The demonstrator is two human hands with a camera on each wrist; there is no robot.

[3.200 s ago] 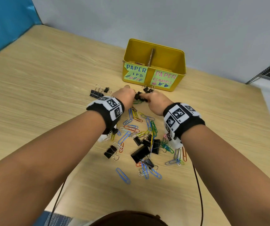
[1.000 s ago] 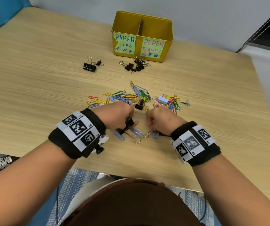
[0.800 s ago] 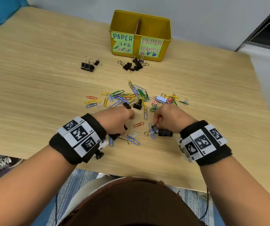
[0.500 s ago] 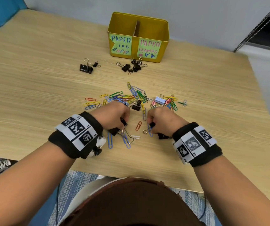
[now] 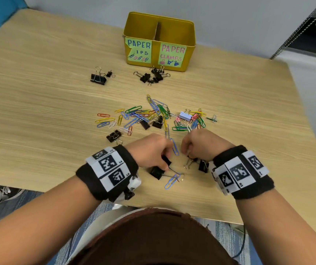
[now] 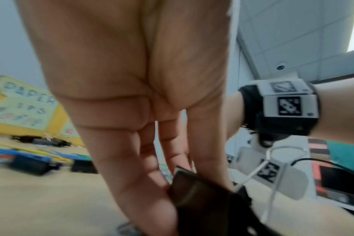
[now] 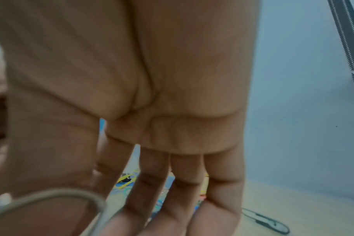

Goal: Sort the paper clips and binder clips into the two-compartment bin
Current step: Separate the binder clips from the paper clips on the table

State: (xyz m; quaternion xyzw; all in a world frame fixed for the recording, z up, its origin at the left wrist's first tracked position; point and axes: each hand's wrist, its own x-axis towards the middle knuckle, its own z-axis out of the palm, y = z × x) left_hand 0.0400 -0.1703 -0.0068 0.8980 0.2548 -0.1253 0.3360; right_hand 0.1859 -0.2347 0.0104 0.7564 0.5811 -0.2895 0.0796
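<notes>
The yellow two-compartment bin (image 5: 159, 38) stands at twelve o'clock on the worktop (image 5: 38, 104); its contents are hidden. Paper clips (image 5: 149, 113) and binder clips (image 5: 151, 76) lie scattered before it. At six o'clock, the left hand (image 5: 149, 152) pinches a black binder clip (image 6: 200, 201), and the right hand (image 5: 201, 144) pinches a wire handle (image 7: 57, 201).

A black binder clip (image 5: 160, 170) is gripped by the left hand (image 5: 149, 150) near the table's (image 5: 38, 92) front edge; a wire-handled clip (image 5: 190, 162) is pinched by the right hand (image 5: 201, 144). The yellow bin (image 5: 160, 40) is set at the far edge.
</notes>
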